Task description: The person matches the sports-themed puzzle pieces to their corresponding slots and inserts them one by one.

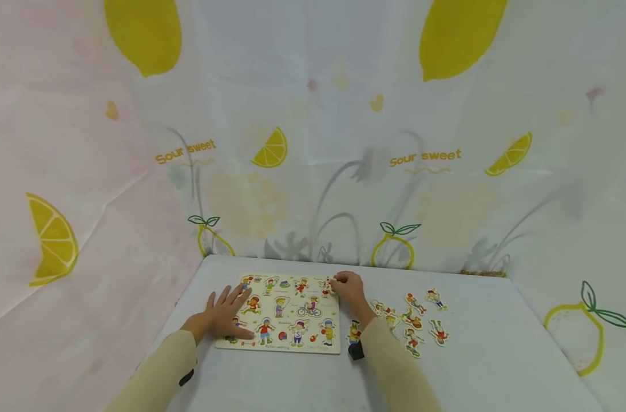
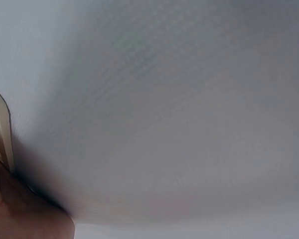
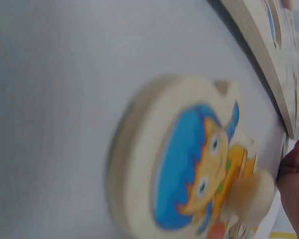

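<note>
Left hand [image 1: 225, 317]: fingers are lying spread apart across the left side of the picture board [image 1: 268, 313], seemingly steadying it.
Right hand [image 1: 350, 289]: bent fingers are apparently pinching the corner piece [image 1: 325, 287] at the board's far right corner.
Loose pieces [image 1: 412, 318]: are lying on the surface [image 1: 478, 343], right of the right fingers and mostly nearer the person.
Blue-topped piece [image 3: 182, 169]: is resting beside the board, nearer than the right fingers, its knob [image 3: 251, 196] showing.
Step in hand: seems to be seating the corner piece; this is calling for careful lining up, then level pressing.
Hard to make out: right fingertips are partly covering the corner piece, leaving its fit uncertain; left fingers are hiding figures; the left wrist view is showing mostly blur.
</note>
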`<state>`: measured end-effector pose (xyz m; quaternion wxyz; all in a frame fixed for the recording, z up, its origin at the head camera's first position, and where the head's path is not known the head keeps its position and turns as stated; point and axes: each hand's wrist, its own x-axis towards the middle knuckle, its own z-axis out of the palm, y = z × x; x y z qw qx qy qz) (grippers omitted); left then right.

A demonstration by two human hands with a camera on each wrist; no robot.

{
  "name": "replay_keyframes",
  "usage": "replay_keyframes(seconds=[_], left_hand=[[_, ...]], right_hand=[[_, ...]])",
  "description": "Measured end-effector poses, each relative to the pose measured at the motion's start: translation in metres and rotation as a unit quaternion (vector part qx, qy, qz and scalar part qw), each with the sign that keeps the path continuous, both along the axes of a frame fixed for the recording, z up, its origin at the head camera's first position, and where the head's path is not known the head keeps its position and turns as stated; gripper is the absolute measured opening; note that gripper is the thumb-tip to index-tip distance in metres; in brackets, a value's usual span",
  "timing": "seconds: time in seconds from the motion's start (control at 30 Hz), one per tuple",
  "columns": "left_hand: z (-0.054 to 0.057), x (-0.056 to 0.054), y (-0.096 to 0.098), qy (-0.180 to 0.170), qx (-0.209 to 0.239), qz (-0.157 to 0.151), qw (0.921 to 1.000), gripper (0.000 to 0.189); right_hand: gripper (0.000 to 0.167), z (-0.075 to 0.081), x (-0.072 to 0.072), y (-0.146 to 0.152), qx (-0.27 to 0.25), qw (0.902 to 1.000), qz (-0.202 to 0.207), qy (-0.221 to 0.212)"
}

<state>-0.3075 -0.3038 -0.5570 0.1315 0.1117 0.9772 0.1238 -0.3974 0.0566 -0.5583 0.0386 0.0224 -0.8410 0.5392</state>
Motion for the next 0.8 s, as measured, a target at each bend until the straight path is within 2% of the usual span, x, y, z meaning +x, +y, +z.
replay_keyframes(seconds=[0.2, 0.33, 0.47, 0.63, 0.8], left_hand=[[-0.012, -0.007, -0.004, 0.01, -0.011, 0.004, 0.9999, 0.132], [-0.016, -0.008, -0.005, 0.01, -0.011, 0.006, 0.9999, 0.133], [-0.012, -0.005, -0.002, 0.013, 0.0, 0.002, 0.9999, 0.131], [-0.01, -0.004, 0.001, 0.008, -0.007, 0.001, 0.9999, 0.131], [0.003, 0.0, 0.003, -0.01, -0.01, 0.006, 0.9999, 0.13]], right_hand=[[0.015, -0.001, -0.004, -0.013, 0.016, 0.9993, 0.017, 0.029], [0.014, 0.0, -0.002, -0.023, 0.037, 0.9978, 0.038, 0.039], [0.013, 0.004, 0.005, -0.033, 0.073, 0.9956, 0.045, 0.039], [0.011, 0.0, 0.009, -0.041, 0.104, 0.9928, 0.025, 0.053], [0.011, 0.0, 0.011, -0.047, 0.12, 0.9899, 0.034, 0.068]])
